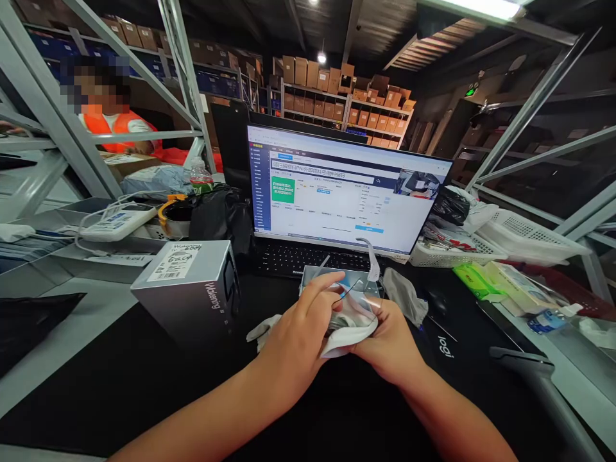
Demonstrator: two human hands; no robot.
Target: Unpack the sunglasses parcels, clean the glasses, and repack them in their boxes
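Observation:
Both my hands are together at mid-desk, in front of the keyboard. My left hand (305, 321) is closed around a white cloth (353, 333), its fingers bent over the cloth's upper side. My right hand (392, 340) grips a pair of clear glasses (373, 266) with the thumb along the cloth's edge. One pale temple arm sticks up above the fingers, curving at its tip. The cloth and fingers hide much of the frame. Behind the hands, a box with a glossy top (310, 274) partly shows. A grey pouch (407, 298) lies just right of them.
A grey printed box (185, 282) stands at left. Behind the hands are a keyboard (283, 258) and a monitor (327, 199). A mouse (437, 301), a handheld scanner (522, 360) and white baskets (524, 234) sit right. A person in an orange vest (113, 125) is beyond the rack.

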